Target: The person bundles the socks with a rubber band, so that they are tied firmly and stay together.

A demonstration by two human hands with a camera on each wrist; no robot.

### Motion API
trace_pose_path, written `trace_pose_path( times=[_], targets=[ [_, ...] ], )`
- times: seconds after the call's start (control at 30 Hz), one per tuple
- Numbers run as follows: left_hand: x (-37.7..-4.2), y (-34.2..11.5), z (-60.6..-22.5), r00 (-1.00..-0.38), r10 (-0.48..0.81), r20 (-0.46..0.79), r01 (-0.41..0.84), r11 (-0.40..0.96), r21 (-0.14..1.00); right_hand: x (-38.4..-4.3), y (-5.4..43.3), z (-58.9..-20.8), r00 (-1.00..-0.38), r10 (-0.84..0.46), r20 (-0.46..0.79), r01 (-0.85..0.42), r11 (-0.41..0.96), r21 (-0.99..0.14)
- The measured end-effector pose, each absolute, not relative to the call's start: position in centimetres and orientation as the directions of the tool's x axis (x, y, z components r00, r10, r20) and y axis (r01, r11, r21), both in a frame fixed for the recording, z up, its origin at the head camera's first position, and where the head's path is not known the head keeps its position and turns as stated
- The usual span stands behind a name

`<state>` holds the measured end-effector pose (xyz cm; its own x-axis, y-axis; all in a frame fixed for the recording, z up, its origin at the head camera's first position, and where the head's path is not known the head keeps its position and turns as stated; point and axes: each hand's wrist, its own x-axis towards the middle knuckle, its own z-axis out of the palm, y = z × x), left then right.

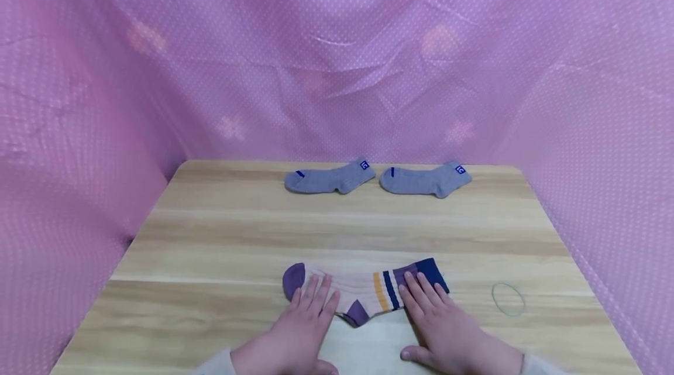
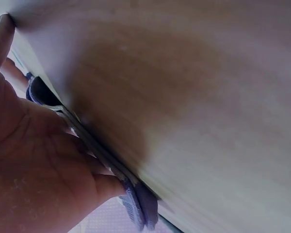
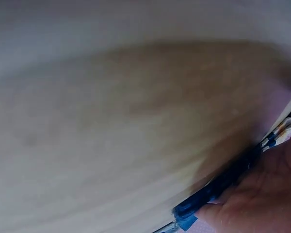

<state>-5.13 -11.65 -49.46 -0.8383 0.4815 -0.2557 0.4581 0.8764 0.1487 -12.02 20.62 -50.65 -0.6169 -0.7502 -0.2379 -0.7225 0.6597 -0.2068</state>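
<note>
On the bench (image 1: pixel 210 252), near side: striped sock (image 1: pixel 360 286), lying flat, purple toe (image 1: pixel 293 281) left, navy cuff (image 1: pixel 433 273) right.
Left hand (image 1: pixel 301 328): fingers straight, slightly apart, resting on the sock near its toe.
Right hand (image 1: pixel 444 322): fingers straight, slightly apart, on the cuff end.
Farther back: two grey socks (image 1: pixel 318 181), side by side.
Right: thin greenish loop (image 1: pixel 492 294).

Matt knit sock (image 1: pixel 358 287), wood-grained table (image 1: pixel 210 246)
</note>
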Motion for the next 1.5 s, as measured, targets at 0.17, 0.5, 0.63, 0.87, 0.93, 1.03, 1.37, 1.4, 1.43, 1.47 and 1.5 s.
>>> trace_pose_path(
  times=[0.17, 0.5, 0.63, 0.87, 0.93, 1.03, 1.37, 1.4, 1.43, 1.47, 1.5],
  targets=[
    [-4.9, -12.0, -50.4, -0.836, 0.500, -0.225, 0.489, 0.866, 0.109, -11.7, 20.5, -51.2, -0.613, -0.757, -0.224, -0.727, 0.652, -0.215],
    [-5.7, -12.7, -49.3, -0.833, 0.507, -0.223, 0.494, 0.862, 0.115, -12.7, 20.1, -49.7, -0.623, -0.750, -0.221, -0.687, 0.660, -0.304],
    [-7.6, -12.8, -47.1, -0.878, 0.434, -0.201, 0.384, 0.890, 0.245, -14.2, 18.7, -47.8, -0.684, -0.717, -0.137, -0.648, 0.683, -0.338],
    [-15.5, -14.9, -45.4, -0.976, 0.219, -0.015, 0.191, 0.881, 0.432, -19.4, 15.5, -45.6, -0.804, -0.593, 0.046, -0.554, 0.718, -0.422],
    [-17.4, -15.4, -45.6, -0.982, 0.190, -0.017, 0.163, 0.881, 0.445, -20.9, 14.5, -45.8, -0.818, -0.574, 0.033, -0.527, 0.726, -0.441],
    [-19.6, -16.0, -46.2, -0.982, 0.181, -0.060, 0.136, 0.886, 0.443, -22.7, 13.2, -46.2, -0.822, -0.570, -0.009, -0.508, 0.740, -0.441],
    [-25.3, -14.6, -48.2, -0.965, 0.196, -0.174, 0.117, 0.916, 0.383, -25.8, 11.2, -48.2, -0.811, -0.565, -0.152, -0.451, 0.769, -0.454],
    [-25.9, -14.2, -48.4, -0.963, 0.197, -0.182, 0.117, 0.918, 0.378, -25.9, 11.2, -48.4, -0.807, -0.566, -0.165, -0.449, 0.772, -0.450],
    [-26.5, -13.9, -48.5, -0.963, 0.195, -0.185, 0.114, 0.920, 0.375, -26.1, 11.2, -48.6, -0.803, -0.573, -0.167, -0.456, 0.770, -0.446],
    [-27.1, -13.6, -48.6, -0.964, 0.193, -0.185, 0.114, 0.922, 0.369, -26.3, 11.2, -48.7, -0.799, -0.577, -0.170, -0.462, 0.770, -0.441],
    [-27.6, -13.4, -48.8, -0.965, 0.186, -0.186, 0.109, 0.925, 0.364, -26.4, 11.1, -48.7, -0.795, -0.583, -0.167, -0.468, 0.765, -0.443]
  ],
)
